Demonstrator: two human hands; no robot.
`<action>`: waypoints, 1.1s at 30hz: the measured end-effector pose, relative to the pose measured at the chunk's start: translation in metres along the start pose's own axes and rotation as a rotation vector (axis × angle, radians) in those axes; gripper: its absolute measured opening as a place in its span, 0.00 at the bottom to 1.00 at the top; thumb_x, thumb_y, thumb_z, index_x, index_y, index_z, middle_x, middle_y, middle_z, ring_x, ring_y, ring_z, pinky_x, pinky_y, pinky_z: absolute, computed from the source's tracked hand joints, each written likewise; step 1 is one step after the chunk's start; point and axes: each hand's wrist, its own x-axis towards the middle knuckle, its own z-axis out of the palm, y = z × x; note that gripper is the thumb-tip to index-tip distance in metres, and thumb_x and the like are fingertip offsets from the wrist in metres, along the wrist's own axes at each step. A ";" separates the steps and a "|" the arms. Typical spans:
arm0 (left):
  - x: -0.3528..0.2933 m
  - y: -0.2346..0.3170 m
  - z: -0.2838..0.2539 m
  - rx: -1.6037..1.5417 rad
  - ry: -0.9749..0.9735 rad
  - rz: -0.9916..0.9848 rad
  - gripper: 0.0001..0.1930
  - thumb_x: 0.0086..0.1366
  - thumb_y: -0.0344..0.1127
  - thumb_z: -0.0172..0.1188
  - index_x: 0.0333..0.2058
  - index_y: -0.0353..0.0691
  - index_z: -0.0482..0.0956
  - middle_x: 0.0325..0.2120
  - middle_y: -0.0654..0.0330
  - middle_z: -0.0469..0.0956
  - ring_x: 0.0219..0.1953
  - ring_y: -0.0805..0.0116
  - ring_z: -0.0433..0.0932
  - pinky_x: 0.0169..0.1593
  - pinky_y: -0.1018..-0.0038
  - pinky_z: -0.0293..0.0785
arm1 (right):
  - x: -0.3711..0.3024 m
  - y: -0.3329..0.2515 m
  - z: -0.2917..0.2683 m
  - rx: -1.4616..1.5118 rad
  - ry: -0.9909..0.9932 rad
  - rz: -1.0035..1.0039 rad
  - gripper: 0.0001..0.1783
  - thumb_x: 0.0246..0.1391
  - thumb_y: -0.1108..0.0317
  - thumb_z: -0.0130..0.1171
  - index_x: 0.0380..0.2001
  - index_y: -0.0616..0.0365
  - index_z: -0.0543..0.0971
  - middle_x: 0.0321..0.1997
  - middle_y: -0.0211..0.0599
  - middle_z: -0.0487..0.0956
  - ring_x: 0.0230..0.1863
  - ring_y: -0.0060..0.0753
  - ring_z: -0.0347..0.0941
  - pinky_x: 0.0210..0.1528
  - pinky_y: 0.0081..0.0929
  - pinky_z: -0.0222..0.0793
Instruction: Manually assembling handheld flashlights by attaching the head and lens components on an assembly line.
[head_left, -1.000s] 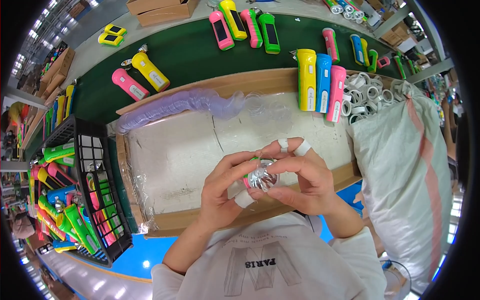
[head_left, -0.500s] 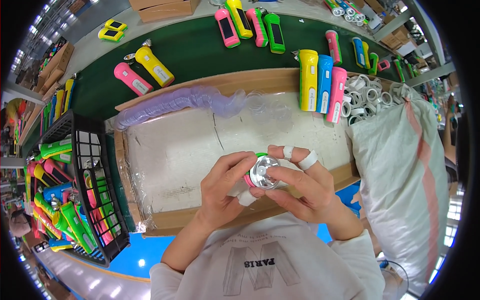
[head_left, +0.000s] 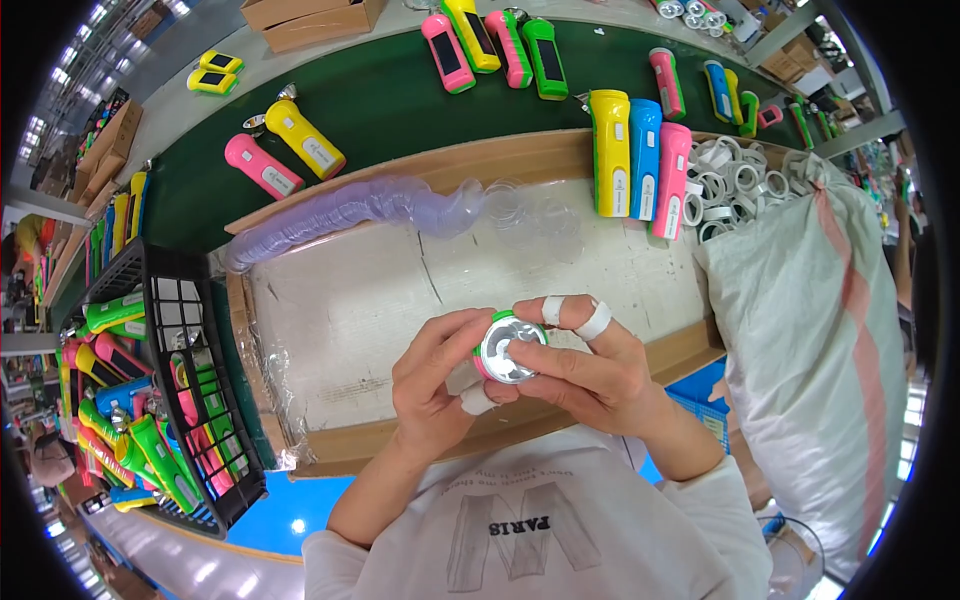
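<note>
Between my hands, a pink-and-green flashlight (head_left: pixel 497 364) points its round silver reflector up at me. My left hand (head_left: pixel 432 378) is closed around its left side, thumb along the rim. From the right, my right hand (head_left: pixel 605 375) grips the rim as well, one fingertip resting on the reflector's middle. White tape wraps several of my fingers. Most of the flashlight's body is hidden below its head. Beyond my hands, a row of clear plastic discs (head_left: pixel 350 215) lies along the far side of a shallow cardboard tray (head_left: pixel 340 300).
At the tray's far right, yellow, blue and pink flashlights (head_left: pixel 644 165) lie beside a heap of white rings (head_left: pixel 740 185). A big white sack (head_left: pixel 815 370) stands at right. A black crate (head_left: pixel 205 390) full of flashlights is at left. More flashlights (head_left: pixel 490 50) lie on the green belt (head_left: pixel 380 110).
Both hands have moved slightly left with the flashlight. Its reflector sits flatter in the head, and the green rim now shows around its upper edge.
</note>
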 end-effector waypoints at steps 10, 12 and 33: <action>-0.001 0.001 0.007 -0.109 0.007 -0.096 0.28 0.49 0.36 0.76 0.49 0.34 0.77 0.46 0.49 0.76 0.46 0.58 0.77 0.48 0.67 0.75 | -0.007 0.007 -0.010 0.120 -0.024 -0.018 0.19 0.47 0.74 0.68 0.45 0.62 0.80 0.53 0.51 0.74 0.48 0.48 0.75 0.48 0.34 0.73; -0.001 -0.001 0.002 -0.039 -0.027 -0.065 0.28 0.50 0.37 0.75 0.49 0.34 0.76 0.45 0.48 0.75 0.47 0.58 0.76 0.49 0.68 0.74 | -0.004 0.015 -0.030 0.117 -0.053 0.030 0.18 0.48 0.74 0.66 0.45 0.62 0.80 0.53 0.48 0.75 0.49 0.45 0.76 0.48 0.33 0.73; 0.003 0.000 0.001 0.155 -0.027 0.086 0.29 0.48 0.33 0.75 0.49 0.36 0.76 0.45 0.48 0.75 0.43 0.56 0.78 0.45 0.69 0.77 | 0.006 0.005 -0.050 -0.028 -0.127 0.088 0.10 0.46 0.73 0.66 0.33 0.59 0.76 0.54 0.55 0.69 0.50 0.53 0.73 0.52 0.40 0.71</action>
